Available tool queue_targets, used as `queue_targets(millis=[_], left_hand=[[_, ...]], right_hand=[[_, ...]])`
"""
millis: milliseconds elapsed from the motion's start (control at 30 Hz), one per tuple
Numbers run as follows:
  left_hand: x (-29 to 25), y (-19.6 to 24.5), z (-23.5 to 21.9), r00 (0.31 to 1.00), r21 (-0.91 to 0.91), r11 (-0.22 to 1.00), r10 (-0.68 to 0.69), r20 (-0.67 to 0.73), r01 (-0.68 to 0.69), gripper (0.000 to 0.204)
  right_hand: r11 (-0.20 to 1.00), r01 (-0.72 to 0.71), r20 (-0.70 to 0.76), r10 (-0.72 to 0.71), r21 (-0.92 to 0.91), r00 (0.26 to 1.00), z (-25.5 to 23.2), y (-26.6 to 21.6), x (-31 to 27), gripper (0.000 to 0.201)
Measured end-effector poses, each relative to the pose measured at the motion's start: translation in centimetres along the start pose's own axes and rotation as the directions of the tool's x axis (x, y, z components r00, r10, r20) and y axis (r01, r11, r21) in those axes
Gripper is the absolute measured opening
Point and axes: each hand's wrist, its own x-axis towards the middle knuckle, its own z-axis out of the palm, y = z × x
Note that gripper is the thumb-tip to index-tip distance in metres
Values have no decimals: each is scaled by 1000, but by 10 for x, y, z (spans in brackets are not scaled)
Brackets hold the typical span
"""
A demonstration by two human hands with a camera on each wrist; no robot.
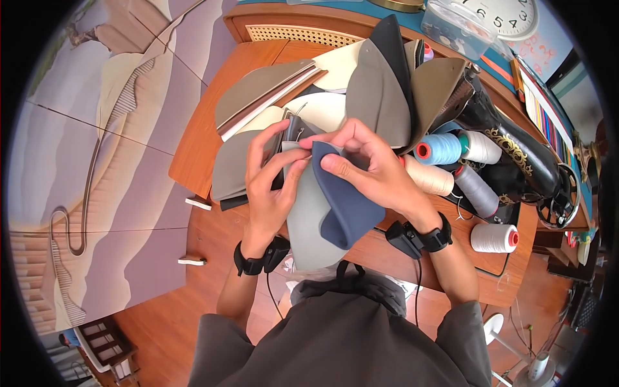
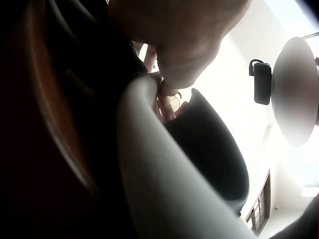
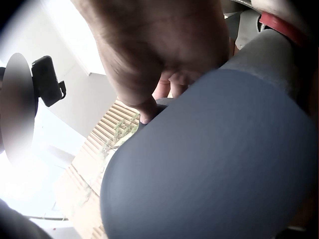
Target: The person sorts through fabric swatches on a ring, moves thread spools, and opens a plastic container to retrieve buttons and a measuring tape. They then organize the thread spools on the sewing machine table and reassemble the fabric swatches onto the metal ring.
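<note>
In the head view, a dark blue flexible sheet (image 1: 348,203) lies over a light grey sheet (image 1: 302,219), both held up in front of the chest. My right hand (image 1: 377,171) pinches their upper edge, thumb on the blue side. Close by on the left, my left hand (image 1: 267,180) pinches the same edge between thumb and fingertips. The blue sheet (image 3: 214,159) curves broadly across the right wrist view, below the right hand (image 3: 159,45). Seen from the left wrist, the pale sheet (image 2: 154,169) hangs under the left hand (image 2: 174,37), with a dark flap beyond it.
A black sewing machine (image 1: 509,138) stands at the right. Thread cones, including a light blue cone (image 1: 442,149) and a white cone (image 1: 493,238), sit before it. Stacked grey-brown cut pieces (image 1: 261,93) cover the wooden table (image 1: 193,151) behind the hands. A plastic box (image 1: 458,26) is at the back.
</note>
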Motion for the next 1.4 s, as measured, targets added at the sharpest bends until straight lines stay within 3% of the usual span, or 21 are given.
queue_targets(millis=[67, 133, 267, 333, 567, 633, 667, 833, 900, 1033, 1167, 1233, 1400], left_hand=[[0, 0, -1, 1000, 11, 1000, 26, 6, -26, 12], [0, 0, -1, 999, 23, 998, 52, 11, -52, 12], [-1, -2, 1, 999, -6, 999, 48, -5, -48, 11], [0, -3, 1, 998, -10, 998, 57, -12, -57, 11], [-2, -4, 1, 1000, -26, 999, 28, -7, -28, 10], [-2, -5, 0, 1000, -27, 999, 23, -8, -23, 10], [-2, -6, -1, 999, 3, 999, 51, 16, -51, 10], [-1, -6, 0, 999, -18, 999, 50, -5, -50, 11], [0, -2, 0, 999, -16, 999, 46, -1, -47, 13], [-1, -4, -1, 998, 2, 998, 57, -2, -57, 15], [-1, -4, -2, 999, -1, 999, 52, 2, -52, 15], [-2, -5, -2, 998, 7, 998, 58, 7, -58, 15], [-3, -7, -1, 998, -7, 998, 64, -1, -64, 14]], right_hand=[[999, 28, -11, -28, -18, 1000, -1, 0, 0, 25], [995, -55, 5, 55, -80, 998, -6, -5, 0, 26], [993, -49, -27, 46, -111, 999, -8, -4, 1, 26], [988, -114, -52, 109, -105, 993, -10, -9, 2, 27], [995, -77, -58, 73, -66, 996, -23, -26, -1, 30], [938, -126, 76, 107, 323, 991, -32, -33, -4, 28], [852, -114, 143, 47, 511, 989, -37, -32, -5, 29], [867, -221, 192, 149, 447, 970, -24, -27, -3, 30], [911, -270, 78, 258, 312, 963, -10, -10, 1, 30], [880, -314, 30, 325, 357, 945, 0, 0, 2, 30], [852, -310, 61, 315, 422, 947, -1, 1, 3, 29], [798, -372, 83, 380, 473, 921, -2, 2, 3, 27], [819, -370, 69, 380, 439, 922, 1, 3, 3, 26]])
